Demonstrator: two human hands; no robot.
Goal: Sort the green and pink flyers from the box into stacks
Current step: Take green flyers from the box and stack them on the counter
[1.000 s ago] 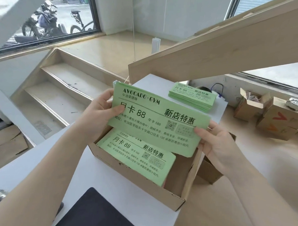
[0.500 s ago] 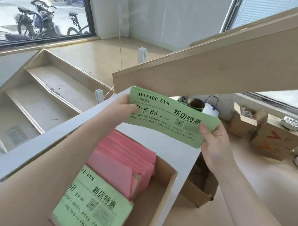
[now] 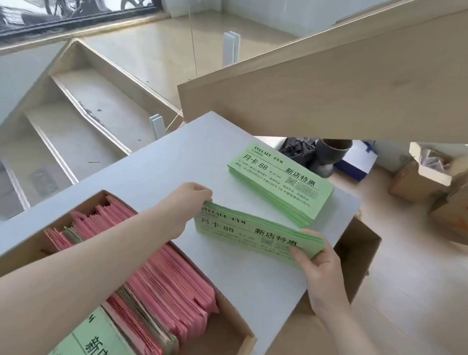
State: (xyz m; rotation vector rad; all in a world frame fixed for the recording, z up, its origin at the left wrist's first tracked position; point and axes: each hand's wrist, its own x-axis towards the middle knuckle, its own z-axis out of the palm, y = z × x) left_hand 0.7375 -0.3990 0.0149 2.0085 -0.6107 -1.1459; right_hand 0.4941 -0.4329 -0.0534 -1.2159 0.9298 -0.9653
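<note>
The left hand (image 3: 187, 203) pinches the near-left short end of a thin bundle of green flyers (image 3: 252, 234), fingers curled over its top corner; the right hand (image 3: 315, 257) grips the opposite short end, thumb on the printed face and fingers under it. The bundle thus spans the two hands, its long axis running from upper left to lower right, and it appears to stand on its long edge on or just above the table (image 3: 173, 164), face tilted toward the camera. Just beyond it, up and to the right, lies the green stack (image 3: 281, 182), flat on the table near the far right corner, with its long axis nearly parallel to that of the held bundle. The coming move, by judgement, is a short carry away from the body and to the right, with little turning needed; the right hand is the nearer to the stack. To the left, under the left forearm, the open cardboard box (image 3: 234, 338) holds pink flyers (image 3: 162, 282) packed on edge, with a few green ones among them and a green flyer (image 3: 95, 352) lying at its near end. No pink stack is visible on the table. Beyond the table are a wooden stair (image 3: 72, 122), a slanted wooden panel (image 3: 344, 86), and cardboard cartons (image 3: 442, 179) on the floor at right.
</note>
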